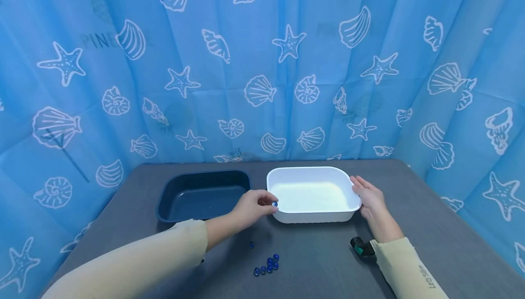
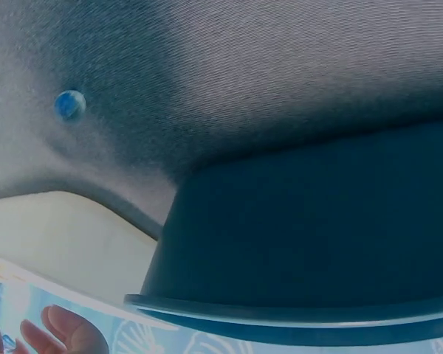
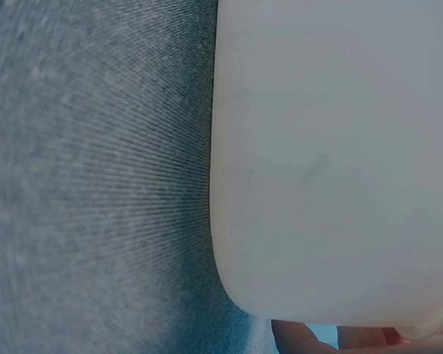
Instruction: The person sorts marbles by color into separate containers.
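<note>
My left hand (image 1: 254,208) pinches a blue glass marble (image 1: 275,204) between thumb and fingertips, at the left rim of a white basin (image 1: 313,218). On the other side, my right hand (image 1: 370,198) holds that basin by its right rim. The right wrist view shows the basin's outer wall (image 3: 332,162) close up, with a few fingers (image 3: 362,338) at its edge. Several blue marbles (image 1: 269,268) lie grouped on the table in front of the basin. One single marble (image 1: 252,244) sits apart from them, nearer the left forearm.
A dark blue basin (image 1: 203,219) stands to the left of the white one, partly behind the left forearm. Grey cloth (image 1: 320,262) covers the table. A blue curtain with shell prints (image 1: 262,62) hangs behind and at the sides. A black strap device (image 1: 362,247) is at the right wrist.
</note>
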{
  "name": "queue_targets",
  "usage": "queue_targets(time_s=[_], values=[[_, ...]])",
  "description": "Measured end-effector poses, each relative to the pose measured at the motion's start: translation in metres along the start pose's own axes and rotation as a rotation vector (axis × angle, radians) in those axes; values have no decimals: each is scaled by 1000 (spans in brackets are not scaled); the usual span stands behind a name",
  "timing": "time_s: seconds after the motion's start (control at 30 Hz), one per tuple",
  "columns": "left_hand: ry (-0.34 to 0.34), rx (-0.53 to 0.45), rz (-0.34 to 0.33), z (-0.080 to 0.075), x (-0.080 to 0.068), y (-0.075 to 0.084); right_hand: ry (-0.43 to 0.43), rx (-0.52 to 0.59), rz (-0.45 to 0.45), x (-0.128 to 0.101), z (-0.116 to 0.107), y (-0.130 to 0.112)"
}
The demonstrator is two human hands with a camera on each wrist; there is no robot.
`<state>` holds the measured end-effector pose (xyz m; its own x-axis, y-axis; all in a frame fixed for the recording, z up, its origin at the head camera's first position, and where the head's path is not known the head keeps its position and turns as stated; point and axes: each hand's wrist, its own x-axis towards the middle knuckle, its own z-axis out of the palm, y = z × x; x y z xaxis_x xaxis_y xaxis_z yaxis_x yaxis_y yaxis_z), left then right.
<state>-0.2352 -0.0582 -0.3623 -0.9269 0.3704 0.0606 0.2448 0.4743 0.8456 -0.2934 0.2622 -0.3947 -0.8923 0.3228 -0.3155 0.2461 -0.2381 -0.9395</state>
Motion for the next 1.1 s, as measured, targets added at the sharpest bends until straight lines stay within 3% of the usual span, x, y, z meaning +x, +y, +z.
queue_targets(time_s=[0.47,1.1], values=[[82,-31,-57,10,28,7,22,-8,-8,0,3,4],[151,-61,-60,21,56,11,48,-30,-5,2,4,1]])
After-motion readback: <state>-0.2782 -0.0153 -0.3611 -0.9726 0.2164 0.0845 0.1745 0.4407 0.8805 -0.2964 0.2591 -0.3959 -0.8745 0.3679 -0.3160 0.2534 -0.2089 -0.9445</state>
